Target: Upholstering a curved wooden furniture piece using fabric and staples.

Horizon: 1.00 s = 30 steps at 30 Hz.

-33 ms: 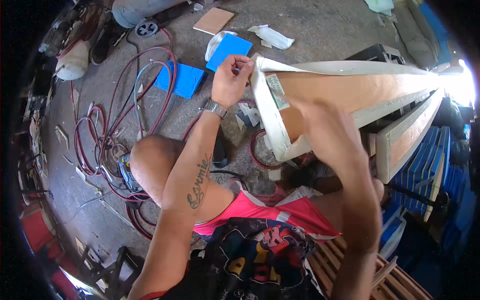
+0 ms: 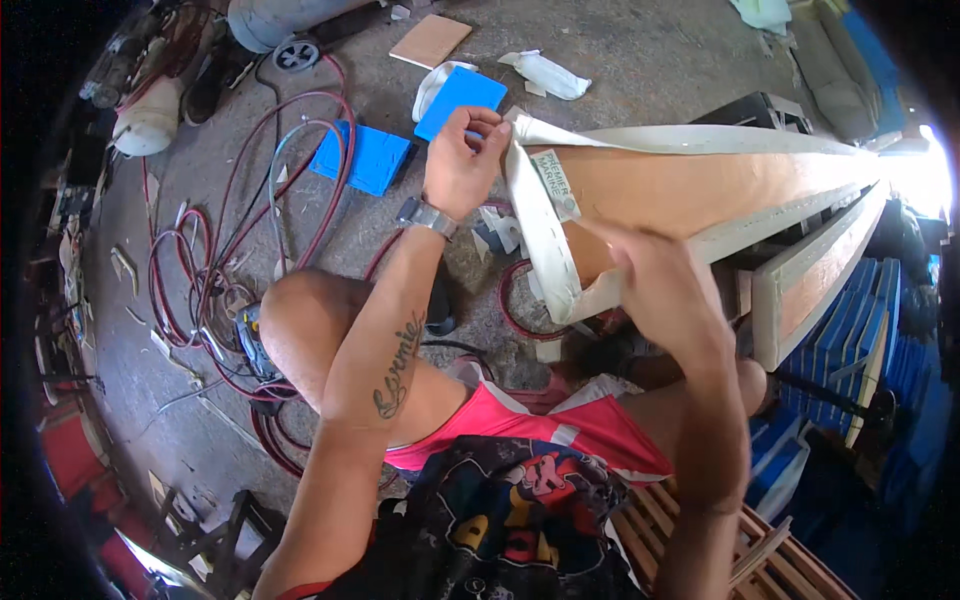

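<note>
A long wooden panel (image 2: 670, 190) reaches away from me to the right, its bare brown back facing up. White upholstery vinyl (image 2: 540, 215) is folded over its edges, with a row of staples along the near end. A small printed label (image 2: 553, 180) lies by that end. My left hand (image 2: 465, 165) is closed at the panel's near left corner, fingertips pinching the vinyl fold. Above the near right part of the panel is my right hand (image 2: 660, 285), its index finger stretched toward the board below the label. Its other fingers are curled and partly hidden; nothing shows in it.
Blue flat pieces (image 2: 360, 158) and a tan board (image 2: 431, 41) lie on the concrete floor. Red hoses (image 2: 215, 300) coil at left near a white tank (image 2: 143, 133). Another white-edged panel (image 2: 810, 285) and stacked blue-and-white cushions (image 2: 845, 335) stand at right. A slatted wooden piece (image 2: 780, 560) is below.
My right hand has shifted slightly right and down, away from the label, and its index finger shows more clearly. My left hand stays at the corner.
</note>
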### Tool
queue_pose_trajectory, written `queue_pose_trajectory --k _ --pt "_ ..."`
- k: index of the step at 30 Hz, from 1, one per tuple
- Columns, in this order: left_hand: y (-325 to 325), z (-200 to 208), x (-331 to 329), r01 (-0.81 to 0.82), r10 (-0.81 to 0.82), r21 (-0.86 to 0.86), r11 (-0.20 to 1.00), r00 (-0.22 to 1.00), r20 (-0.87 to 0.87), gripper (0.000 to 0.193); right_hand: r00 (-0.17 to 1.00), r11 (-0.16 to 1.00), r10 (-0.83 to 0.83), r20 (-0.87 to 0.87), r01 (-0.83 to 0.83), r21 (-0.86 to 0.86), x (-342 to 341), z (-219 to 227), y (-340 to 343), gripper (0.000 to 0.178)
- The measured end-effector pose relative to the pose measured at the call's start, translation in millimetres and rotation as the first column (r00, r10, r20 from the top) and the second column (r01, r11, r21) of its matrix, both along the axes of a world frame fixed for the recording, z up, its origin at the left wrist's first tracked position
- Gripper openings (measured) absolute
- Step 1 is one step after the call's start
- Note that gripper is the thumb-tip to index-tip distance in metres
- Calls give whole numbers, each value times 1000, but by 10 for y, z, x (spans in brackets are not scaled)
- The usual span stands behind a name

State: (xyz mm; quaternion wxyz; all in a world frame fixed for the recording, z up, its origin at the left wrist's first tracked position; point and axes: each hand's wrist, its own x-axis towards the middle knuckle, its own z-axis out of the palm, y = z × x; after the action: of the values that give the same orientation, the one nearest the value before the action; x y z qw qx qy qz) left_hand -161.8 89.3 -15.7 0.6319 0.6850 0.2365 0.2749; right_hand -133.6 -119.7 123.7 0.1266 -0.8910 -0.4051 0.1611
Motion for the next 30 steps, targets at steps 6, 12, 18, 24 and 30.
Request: queue_pose_trajectory --k 6,12,18,24,30 --pt "-216 396 -218 126 8 435 891 956 -292 40 958 963 -256 128 242 116 226 -477 -508 36" --pt "-253 64 -336 113 -65 191 975 968 -241 27 855 972 -197 479 107 209 647 -816 -474 34" --pt "-157 148 -366 160 -225 -270 950 946 -234 17 899 870 -225 376 12 493 420 -884 -224 26" --pt "-120 198 -375 162 -269 -507 847 952 -145 11 995 805 -62 84 0 594 307 -952 157 19" --pt "-57 130 -454 208 -314 -682 701 949 -34 12 987 788 24 -160 80 610 -26 -974 478 28"
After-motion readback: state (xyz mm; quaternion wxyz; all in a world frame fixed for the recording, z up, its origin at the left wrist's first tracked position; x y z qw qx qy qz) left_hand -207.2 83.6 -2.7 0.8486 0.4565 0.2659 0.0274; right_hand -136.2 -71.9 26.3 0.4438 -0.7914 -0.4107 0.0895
